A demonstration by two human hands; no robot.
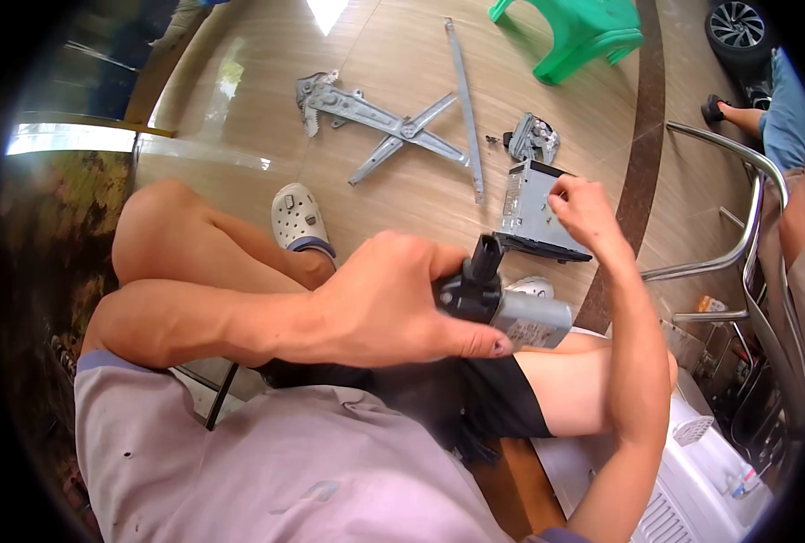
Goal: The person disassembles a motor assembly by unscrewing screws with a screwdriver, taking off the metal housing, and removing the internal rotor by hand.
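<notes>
Where left hand (389, 303) grips, motor (522, 313) partly hidden

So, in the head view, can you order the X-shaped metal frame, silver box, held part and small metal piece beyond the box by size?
1. X-shaped metal frame
2. Silver box and held part: unsure, as the part is nearer the camera and partly behind the left hand
3. Small metal piece

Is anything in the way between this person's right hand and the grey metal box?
Nothing visible: the right hand overlaps the grey metal box in this view, though contact is unclear. The black-and-silver part in the left hand sits lower in the picture.
</notes>
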